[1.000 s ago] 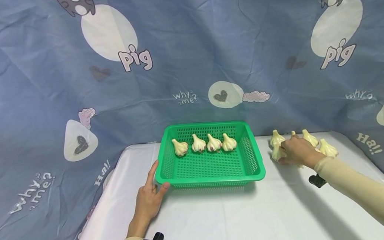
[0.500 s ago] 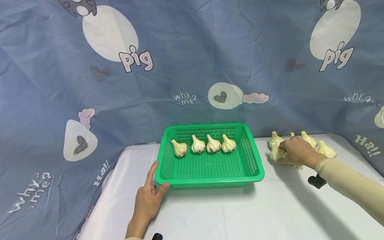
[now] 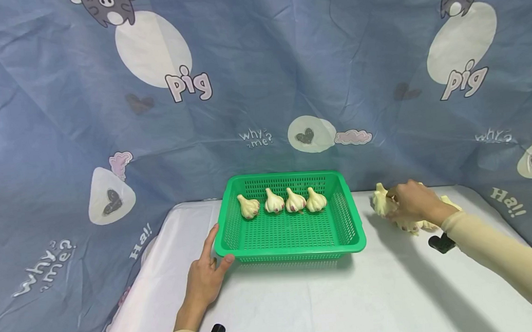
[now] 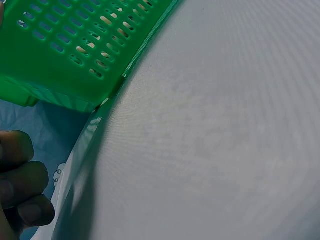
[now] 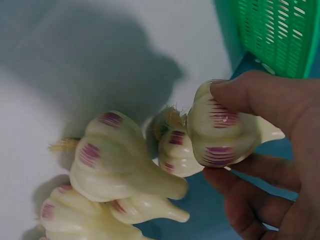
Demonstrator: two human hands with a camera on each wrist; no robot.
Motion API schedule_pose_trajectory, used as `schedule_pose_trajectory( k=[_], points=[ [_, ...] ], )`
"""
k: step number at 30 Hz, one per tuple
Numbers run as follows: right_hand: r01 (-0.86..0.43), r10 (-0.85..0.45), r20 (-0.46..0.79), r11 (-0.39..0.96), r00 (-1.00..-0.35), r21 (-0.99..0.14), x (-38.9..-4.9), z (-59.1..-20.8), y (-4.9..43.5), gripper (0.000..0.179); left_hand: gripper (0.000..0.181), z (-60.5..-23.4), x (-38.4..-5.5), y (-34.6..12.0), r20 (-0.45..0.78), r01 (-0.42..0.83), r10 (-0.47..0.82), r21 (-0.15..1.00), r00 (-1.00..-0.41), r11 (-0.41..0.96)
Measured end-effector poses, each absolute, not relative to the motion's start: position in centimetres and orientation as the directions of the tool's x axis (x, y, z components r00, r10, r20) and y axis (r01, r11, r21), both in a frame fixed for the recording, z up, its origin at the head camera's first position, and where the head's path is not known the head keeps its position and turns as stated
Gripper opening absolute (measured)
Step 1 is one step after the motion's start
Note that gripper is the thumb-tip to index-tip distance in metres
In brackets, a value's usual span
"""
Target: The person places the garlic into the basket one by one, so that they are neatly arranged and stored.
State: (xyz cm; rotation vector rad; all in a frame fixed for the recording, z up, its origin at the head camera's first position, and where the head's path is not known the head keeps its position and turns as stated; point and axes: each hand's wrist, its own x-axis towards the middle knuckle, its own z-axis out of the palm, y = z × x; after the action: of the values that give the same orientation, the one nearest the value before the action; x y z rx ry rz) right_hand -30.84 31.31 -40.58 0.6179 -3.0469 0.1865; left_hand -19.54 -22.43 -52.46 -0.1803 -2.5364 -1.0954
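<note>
My right hand [image 3: 412,202] pinches a garlic bulb [image 5: 220,127] between thumb and fingertips, at the right of the table. In the right wrist view this bulb sits above other garlic bulbs [image 5: 110,160], which have purple streaks and root tufts. My hand hides part of that group in the head view. A green basket [image 3: 290,249] stands in the middle, with a row of several garlic bulbs [image 3: 274,201] along its back. My left hand [image 3: 205,278] lies at the basket's front left corner, index finger along the left side and thumb near the front rim.
A white cloth [image 3: 299,307] covers the table. Behind it hangs a blue printed curtain [image 3: 242,85], close to the basket's back edge. More garlic [image 3: 449,202] lies behind my right wrist, partly hidden by it.
My right hand has risen slightly with the garlic bulb pinched in it, showing more of the bulbs in front. The left hand and the basket have stayed in place.
</note>
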Motion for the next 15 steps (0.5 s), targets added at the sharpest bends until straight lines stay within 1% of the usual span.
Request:
schedule_pose_trajectory(
  k=[2,5,11,15],
  points=[
    [-0.408,-0.400,0.085,0.906,-0.913,-0.113,-31.0,-40.3,31.3,0.043,0.087,-52.5,-19.5,-22.5,0.385,0.260,-0.029,0.675,-0.923,0.690],
    [-0.415,-0.404,0.105,0.902,-0.909,-0.120,-31.2,-39.9,31.1,0.040,0.087,-52.5,-19.5,-22.5,0.382,0.256,-0.032,0.677,-0.924,0.690],
    [-0.358,-0.357,0.037,0.921,-0.934,-0.152,-31.8,-38.6,30.6,0.045,0.087,-52.5,-19.5,-22.5,0.377,0.254,-0.033,0.684,-0.926,0.684],
    [-0.334,-0.336,0.015,0.928,-0.942,-0.168,-32.3,-38.0,30.4,0.035,0.087,-52.5,-19.5,-22.5,0.387,0.265,-0.029,0.681,-0.922,0.683]
  ],
)
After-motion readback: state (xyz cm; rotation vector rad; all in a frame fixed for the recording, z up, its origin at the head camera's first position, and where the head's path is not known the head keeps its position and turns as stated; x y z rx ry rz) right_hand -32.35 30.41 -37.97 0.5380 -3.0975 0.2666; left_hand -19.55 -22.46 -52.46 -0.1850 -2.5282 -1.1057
